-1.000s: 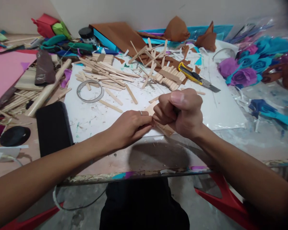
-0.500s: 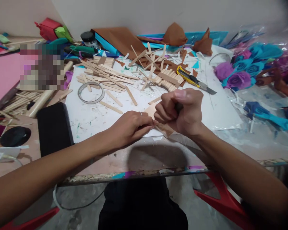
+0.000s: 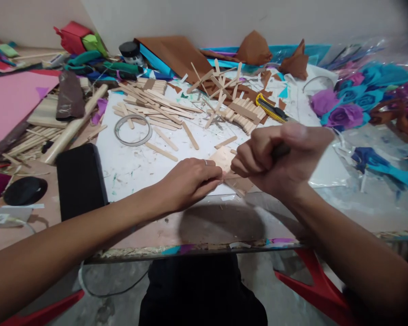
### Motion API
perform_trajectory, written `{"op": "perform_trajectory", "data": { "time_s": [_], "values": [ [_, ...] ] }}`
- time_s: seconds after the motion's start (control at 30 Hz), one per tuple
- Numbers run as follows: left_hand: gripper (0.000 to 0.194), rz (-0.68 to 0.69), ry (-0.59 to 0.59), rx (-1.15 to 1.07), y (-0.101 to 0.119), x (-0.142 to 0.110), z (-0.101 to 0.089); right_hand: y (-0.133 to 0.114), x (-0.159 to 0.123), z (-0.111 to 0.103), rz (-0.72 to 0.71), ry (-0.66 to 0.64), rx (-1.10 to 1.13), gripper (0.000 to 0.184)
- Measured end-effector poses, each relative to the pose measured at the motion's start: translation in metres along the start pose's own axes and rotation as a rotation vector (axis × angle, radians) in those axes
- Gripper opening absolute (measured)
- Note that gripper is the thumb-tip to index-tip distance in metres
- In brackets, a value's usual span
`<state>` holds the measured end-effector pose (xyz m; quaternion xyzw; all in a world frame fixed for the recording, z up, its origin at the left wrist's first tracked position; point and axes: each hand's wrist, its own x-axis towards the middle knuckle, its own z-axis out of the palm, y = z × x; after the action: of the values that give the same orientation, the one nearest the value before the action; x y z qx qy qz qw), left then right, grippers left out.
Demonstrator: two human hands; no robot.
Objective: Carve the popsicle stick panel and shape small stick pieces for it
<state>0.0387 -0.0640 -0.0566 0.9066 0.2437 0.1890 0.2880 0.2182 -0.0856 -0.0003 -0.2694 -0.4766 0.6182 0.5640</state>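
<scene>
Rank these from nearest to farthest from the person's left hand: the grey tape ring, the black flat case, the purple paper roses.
From the left hand:
1. Grey tape ring, up-left on the white board.
2. Black flat case, at left.
3. Purple paper roses, far right.

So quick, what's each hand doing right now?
Left hand: flat, fingers pressing down the thin tan wooden sheet.
Right hand: closed in a fist around a dark tool handle.
</scene>
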Motion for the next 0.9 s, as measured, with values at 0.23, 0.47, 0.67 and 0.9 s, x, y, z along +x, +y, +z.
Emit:
{"op": "perform_trajectory", "data": {
  "time_s": [0.23, 0.47, 0.67, 0.9],
  "values": [
    [0.023, -0.048, -0.015, -0.076, 0.001, -0.002, 0.0, 0.016, -0.003, -0.003, 0.045, -0.044, 0.008, 0.059],
    [0.022, -0.034, -0.012, -0.082, 0.0, -0.001, -0.001, 0.012, -0.004, -0.003, 0.082, -0.029, -0.023, 0.061],
    [0.021, -0.01, 0.002, -0.054, -0.001, -0.001, 0.001, 0.015, -0.003, -0.004, 0.072, -0.056, -0.055, 0.059],
    [0.017, 0.024, 0.043, -0.051, -0.003, -0.002, 0.001, 0.025, -0.004, -0.012, -0.05, -0.194, -0.175, 0.057]
  ]
}}
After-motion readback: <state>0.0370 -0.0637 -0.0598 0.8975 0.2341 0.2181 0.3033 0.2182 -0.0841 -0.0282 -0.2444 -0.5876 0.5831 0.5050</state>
